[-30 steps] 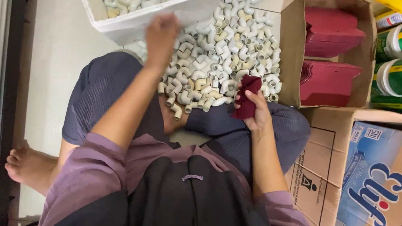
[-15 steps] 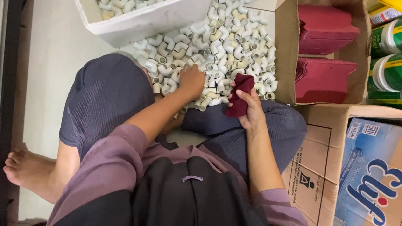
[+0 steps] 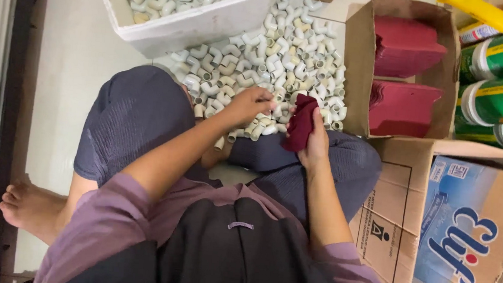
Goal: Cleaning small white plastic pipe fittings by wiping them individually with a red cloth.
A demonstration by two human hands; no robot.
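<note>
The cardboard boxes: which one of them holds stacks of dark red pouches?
The open brown box beside the pile of white pipe elbows. It holds two dark red stacks; the boxes nearer the person, one with a blue printed panel, show none.

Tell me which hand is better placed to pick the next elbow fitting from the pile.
Left. The left hand already rests on the pile of elbow fittings, while the right hand holds a dark red pouch.

The person wears a mauve long-sleeved top, its sleeves pushed up above the elbows, so both forearms are bare. A black garment with a small grey tab at its middle covers the chest between the sleeves. Below it come dark blue-grey ribbed trousers. The left hand [image 3: 248, 105] and right hand [image 3: 315, 142] are ungloved, without rings or watch, and the foot left of the trousers is bare.
</note>
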